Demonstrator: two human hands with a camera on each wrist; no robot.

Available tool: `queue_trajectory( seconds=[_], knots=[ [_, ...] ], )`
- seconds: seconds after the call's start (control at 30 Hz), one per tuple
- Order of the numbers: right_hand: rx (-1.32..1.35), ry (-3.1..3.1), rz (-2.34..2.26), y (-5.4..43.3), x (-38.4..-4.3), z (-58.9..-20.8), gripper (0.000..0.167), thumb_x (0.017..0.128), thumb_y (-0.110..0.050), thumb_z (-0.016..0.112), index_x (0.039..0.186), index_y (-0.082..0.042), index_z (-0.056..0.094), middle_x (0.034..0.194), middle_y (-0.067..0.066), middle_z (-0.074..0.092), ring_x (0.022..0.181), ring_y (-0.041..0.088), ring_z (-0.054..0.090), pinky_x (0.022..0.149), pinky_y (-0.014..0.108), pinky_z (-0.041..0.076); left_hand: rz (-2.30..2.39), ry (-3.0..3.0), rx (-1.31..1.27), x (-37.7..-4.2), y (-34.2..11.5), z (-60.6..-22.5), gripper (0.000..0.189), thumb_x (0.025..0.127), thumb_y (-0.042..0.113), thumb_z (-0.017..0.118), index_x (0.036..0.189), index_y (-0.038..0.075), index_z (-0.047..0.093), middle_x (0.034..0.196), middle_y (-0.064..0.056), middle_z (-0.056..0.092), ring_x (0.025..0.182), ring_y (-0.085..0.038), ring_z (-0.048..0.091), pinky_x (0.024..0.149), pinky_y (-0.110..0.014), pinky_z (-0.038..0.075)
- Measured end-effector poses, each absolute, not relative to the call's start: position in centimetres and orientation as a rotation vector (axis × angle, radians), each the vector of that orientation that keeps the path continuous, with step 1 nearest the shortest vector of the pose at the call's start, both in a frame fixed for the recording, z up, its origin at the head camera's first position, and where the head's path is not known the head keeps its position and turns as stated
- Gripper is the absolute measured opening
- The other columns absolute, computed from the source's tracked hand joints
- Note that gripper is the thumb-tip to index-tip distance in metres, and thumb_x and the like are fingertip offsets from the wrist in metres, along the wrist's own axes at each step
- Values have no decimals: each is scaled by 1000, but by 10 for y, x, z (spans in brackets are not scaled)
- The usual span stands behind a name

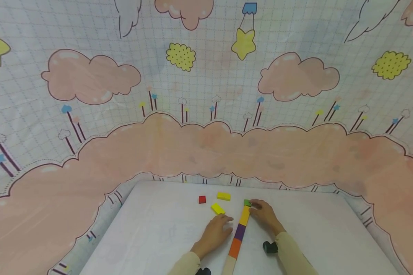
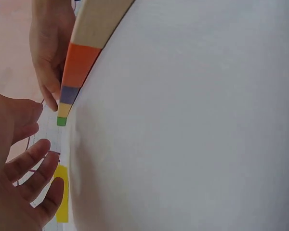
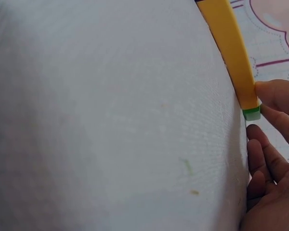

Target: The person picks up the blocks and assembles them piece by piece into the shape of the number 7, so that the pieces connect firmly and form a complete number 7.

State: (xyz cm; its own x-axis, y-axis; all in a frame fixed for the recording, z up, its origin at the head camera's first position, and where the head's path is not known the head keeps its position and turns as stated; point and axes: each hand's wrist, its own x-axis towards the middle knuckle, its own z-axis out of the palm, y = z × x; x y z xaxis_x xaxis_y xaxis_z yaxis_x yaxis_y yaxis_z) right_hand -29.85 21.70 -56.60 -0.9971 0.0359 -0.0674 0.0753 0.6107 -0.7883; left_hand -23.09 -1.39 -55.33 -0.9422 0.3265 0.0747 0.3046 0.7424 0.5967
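A straight row of blocks runs away from me: a beige block [image 1: 229, 265], an orange block [image 1: 235, 248], a purple block [image 1: 239, 232], an orange-yellow block [image 1: 244, 216] and a small green block [image 1: 247, 203] at the far end. My right hand [image 1: 265, 214] is at that far end, its thumb against the side of the orange-yellow block and a fingertip at the green one. My left hand [image 1: 214, 233], palm facing the row with fingers spread and lightly bent, holds nothing. Just beyond its fingers lies a bright yellow block [image 1: 218, 209].
Farther back on the white tabletop [image 1: 151, 229] are another yellow block [image 1: 223, 196] and a red cube [image 1: 202, 199]. A dark object [image 1: 270, 247] shows beside the right wrist. A patterned cloth backdrop [image 1: 206, 149] rises behind the table.
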Motion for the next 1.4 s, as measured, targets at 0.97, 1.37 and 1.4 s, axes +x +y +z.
queue_trajectory(
  seconds=[0.97, 1.37, 1.4],
  knots=[
    [96, 2763, -1381, 219, -298, -567, 37, 92, -22, 65, 128, -12, 63, 137, 15, 58, 129, 36, 50, 110, 57, 37, 1431, 2999, 434, -282, -46, -527, 27, 94, 18, 65, 118, 7, 66, 114, -8, 65, 103, -22, 63, 89, -40, 55],
    [125, 2778, -1358, 216, -296, -565, 36, 92, -20, 65, 127, -12, 63, 136, 16, 58, 130, 37, 49, 110, 59, 36, 1429, 2962, 345, -297, -44, -528, 26, 93, 16, 65, 117, 5, 66, 111, -11, 66, 104, -25, 62, 92, -43, 53],
    [128, 2778, -1355, 216, -296, -566, 36, 92, -21, 65, 127, -13, 63, 136, 15, 58, 130, 37, 49, 110, 59, 35, 1422, 2958, 335, -299, -44, -529, 26, 93, 16, 65, 117, 6, 66, 112, -11, 66, 104, -25, 62, 92, -43, 52]
  ],
)
